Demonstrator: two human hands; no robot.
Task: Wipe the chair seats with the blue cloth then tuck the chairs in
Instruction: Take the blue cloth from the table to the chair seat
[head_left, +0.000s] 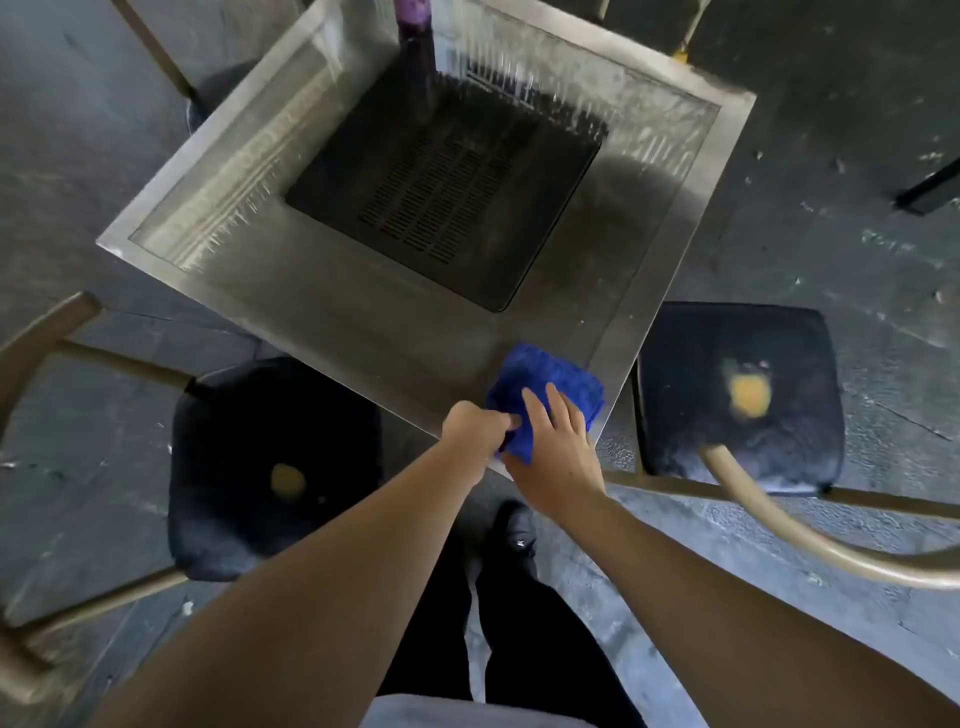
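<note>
Blue cloth (545, 387) on table corner (613, 343), soft and light.
Left hand (475, 426) pinches its near edge; right hand (556, 452) lies flat, fingers released.

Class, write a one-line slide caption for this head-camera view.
Both hands gather the blue cloth at the metal table corner, between two dark, stained chair seats.

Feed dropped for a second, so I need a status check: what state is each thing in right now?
blue cloth: folded, on the table corner, under both hands
left hand: closed on the cloth's edge
right hand: flat on the cloth, fingers spread
left chair seat: pulled out, yellow spot, unwiped
right chair seat: pulled out, yellow smear, unwiped
table: glass top, streaky
</note>
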